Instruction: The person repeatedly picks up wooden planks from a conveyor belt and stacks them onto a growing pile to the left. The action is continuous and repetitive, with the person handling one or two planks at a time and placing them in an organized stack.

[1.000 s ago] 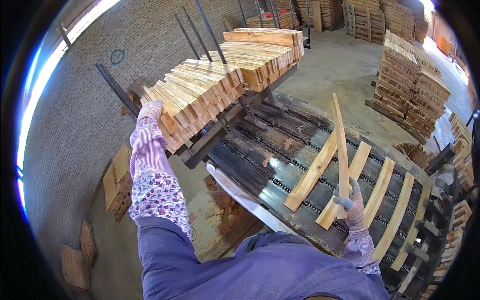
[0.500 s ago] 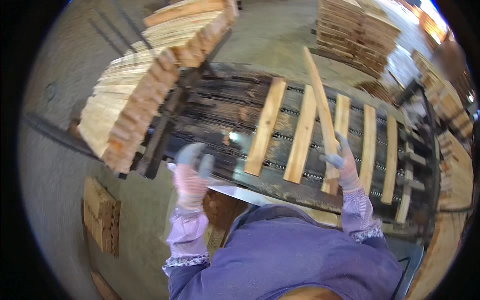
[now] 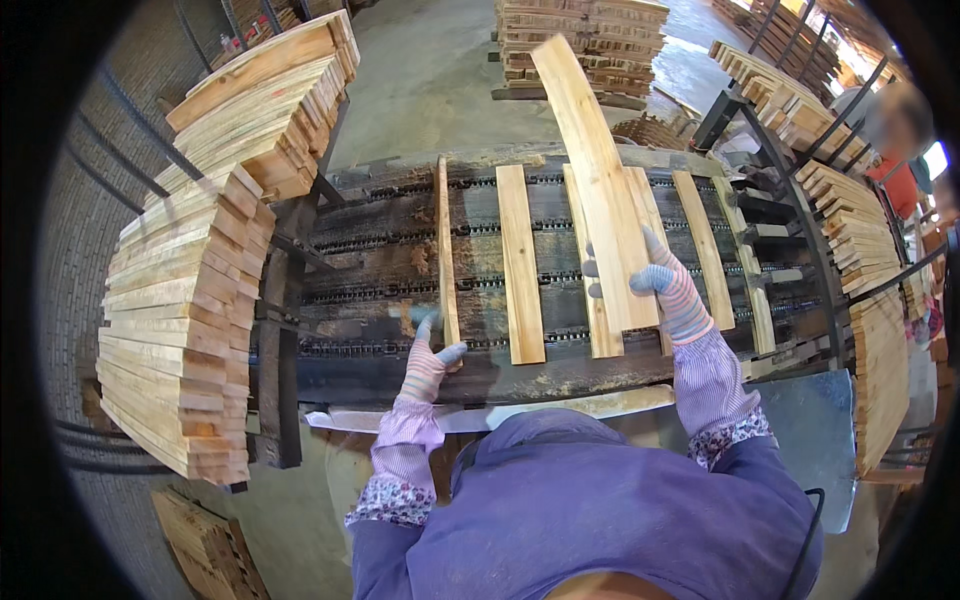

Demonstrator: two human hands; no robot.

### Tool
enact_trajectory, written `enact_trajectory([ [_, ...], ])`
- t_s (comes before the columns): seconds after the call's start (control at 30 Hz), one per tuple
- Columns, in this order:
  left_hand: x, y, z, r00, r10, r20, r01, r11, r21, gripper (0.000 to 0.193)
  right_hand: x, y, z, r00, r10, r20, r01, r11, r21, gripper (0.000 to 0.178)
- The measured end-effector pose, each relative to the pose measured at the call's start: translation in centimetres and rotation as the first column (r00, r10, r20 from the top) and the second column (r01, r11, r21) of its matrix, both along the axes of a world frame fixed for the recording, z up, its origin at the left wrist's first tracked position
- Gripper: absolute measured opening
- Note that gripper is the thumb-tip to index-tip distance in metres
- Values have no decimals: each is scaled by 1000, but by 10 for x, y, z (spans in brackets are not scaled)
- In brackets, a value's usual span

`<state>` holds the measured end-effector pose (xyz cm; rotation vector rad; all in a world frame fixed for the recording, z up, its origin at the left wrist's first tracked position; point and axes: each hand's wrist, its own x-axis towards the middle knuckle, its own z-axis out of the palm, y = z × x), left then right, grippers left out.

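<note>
My right hand [image 3: 672, 295], in a striped glove with grey-blue fingertips, grips a long pale wooden board [image 3: 597, 185] near its lower end. That board is raised above the conveyor with its broad face toward me. My left hand [image 3: 425, 368], gloved alike, has its fingers and thumb about the near end of a narrow board [image 3: 446, 250], which stands up on its edge. Part of that grip is blurred. Between the hands, another board [image 3: 520, 265] lies flat across the conveyor chains [image 3: 390, 292]. More boards lie to the right, partly behind the raised one.
A rack at the left holds a thick row of stacked boards [image 3: 175, 330] beside upright metal rods. Another rack of boards [image 3: 850, 230] stands at the right, with a person [image 3: 895, 150] beyond it. A large board stack [image 3: 580, 45] sits on the floor at the back.
My left hand has moved from open space to the near end of the board now on edge. The right-hand board has turned from edge-on to broad face. The view has swung right.
</note>
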<state>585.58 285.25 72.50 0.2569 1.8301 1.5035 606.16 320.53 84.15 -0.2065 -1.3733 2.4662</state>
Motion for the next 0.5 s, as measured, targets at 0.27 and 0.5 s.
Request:
enact_trajectory([
  [0.27, 3, 27, 49, 991, -42, 126, -29, 856, 516, 91, -108, -83, 0, 950, -150, 275, 67, 956, 287, 78],
  [0.5, -18, 28, 6, 788, -193, -585, 214, 976, -34, 73, -126, -139, -105, 903, 38, 428, -92, 990, 108, 88],
])
